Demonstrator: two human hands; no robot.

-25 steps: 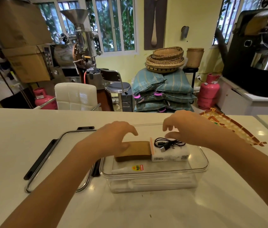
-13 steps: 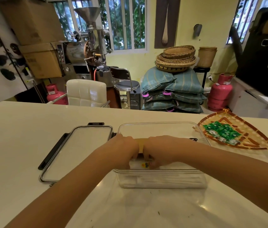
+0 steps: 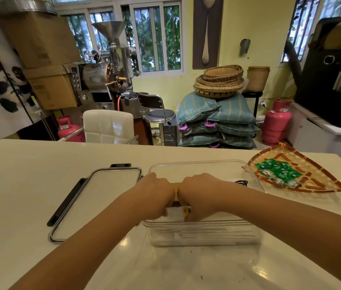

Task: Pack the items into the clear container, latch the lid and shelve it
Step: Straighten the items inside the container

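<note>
The clear container [image 3: 203,233] stands open on the white counter in front of me. Both hands reach down into it, side by side. My left hand [image 3: 155,194] and my right hand [image 3: 204,195] cover the boxes inside, and only a tan strip of the brown box [image 3: 176,188] shows between them. Their fingers curl down onto a white tube with a yellow label [image 3: 179,212] at the container's near wall. A black cable [image 3: 241,182] peeks out behind my right wrist. The lid [image 3: 100,197], clear with black latches, lies flat to the left of the container.
A woven fan-shaped tray [image 3: 315,183] with several green packets [image 3: 278,171] lies on the counter to the right. Beyond the counter's far edge are a white chair [image 3: 108,126], a stool, stacked sacks and pink gas cylinders.
Both hands have dropped from above the container down into it and closed together over the items. The view has shifted, and the woven tray's green packets now show.
</note>
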